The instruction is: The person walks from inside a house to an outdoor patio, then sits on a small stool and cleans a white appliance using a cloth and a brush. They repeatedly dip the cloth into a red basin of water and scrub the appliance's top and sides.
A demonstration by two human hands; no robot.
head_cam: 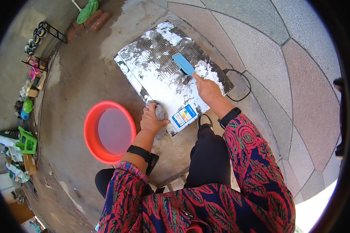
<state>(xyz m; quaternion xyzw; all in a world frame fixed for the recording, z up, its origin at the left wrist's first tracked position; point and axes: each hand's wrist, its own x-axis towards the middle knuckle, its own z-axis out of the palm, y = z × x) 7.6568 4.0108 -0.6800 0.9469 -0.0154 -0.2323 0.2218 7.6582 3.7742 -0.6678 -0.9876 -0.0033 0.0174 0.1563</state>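
A white metal appliance panel lies before me, covered in patches of dark grime, with rows of vent slots toward its far end. My right hand grips the handle of a blue scrubbing brush, whose bristles face down over the slotted, dirty area. A crumpled grey cloth is under my left hand, pressed at the panel's near left edge. Close to that cloth, a blue and white label bearing print is stuck on the panel. A black power cord loops out from its right side.
Left of the panel stands a red plastic basin holding cloudy water. Shoes on a rack, a green stool and bags line the left wall. Bricks and a green mop sit at the far left. Patterned paving spreads to the right.
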